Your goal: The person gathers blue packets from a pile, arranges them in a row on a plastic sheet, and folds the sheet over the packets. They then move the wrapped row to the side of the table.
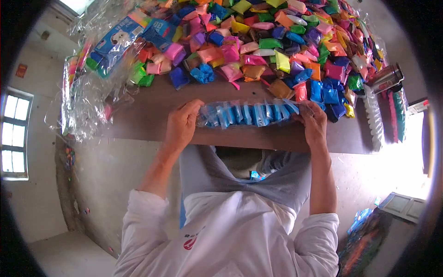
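Near the table's front edge lies a long clear plastic bag [249, 114] with a row of small blue packets inside, several of them side by side. My left hand [184, 119] has its fingers closed on the bag's left end. At the other end, my right hand [314, 121] grips the bag's right end with bent fingers. Just beyond the bag, a large heap of small colourful wrapped packets [254, 46] covers the far part of the brown table [152, 111].
Crumpled clear plastic bags [92, 101] are piled on the left, by a blue printed package [120, 39] with a dog picture. A metallic cup [386, 78] lies tilted at the right. White scalloped plastic strips [374, 120] hang near the table's right edge.
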